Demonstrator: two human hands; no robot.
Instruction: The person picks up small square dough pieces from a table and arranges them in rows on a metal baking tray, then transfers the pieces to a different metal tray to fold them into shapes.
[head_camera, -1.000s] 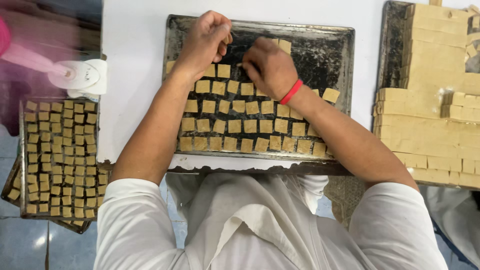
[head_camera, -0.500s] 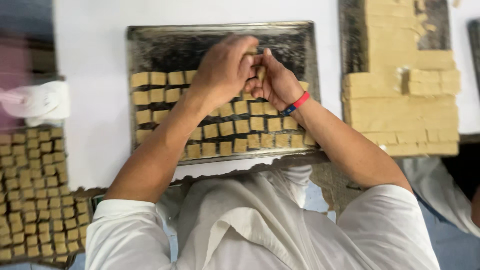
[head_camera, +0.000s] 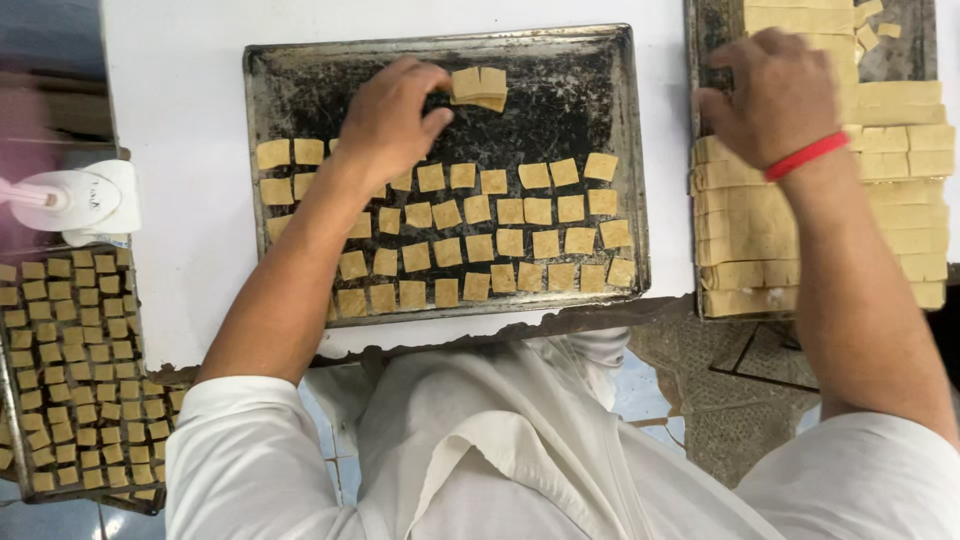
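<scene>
Pinching small stack of dough squares in left hand, upper centre over dark tray, feeding rows; right hand curled on cut dough slab, upper right, grip unclear.

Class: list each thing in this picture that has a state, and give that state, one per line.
Left hand: pinching a small stack of dough squares.
Right hand: resting on cut dough strips.
Middle tray: partly filled with rows.
Left tray: filled with squares.

Centre: baking tray on bench, dough squares in rows
Right: slab tray
Left, lower: filled tray
</scene>
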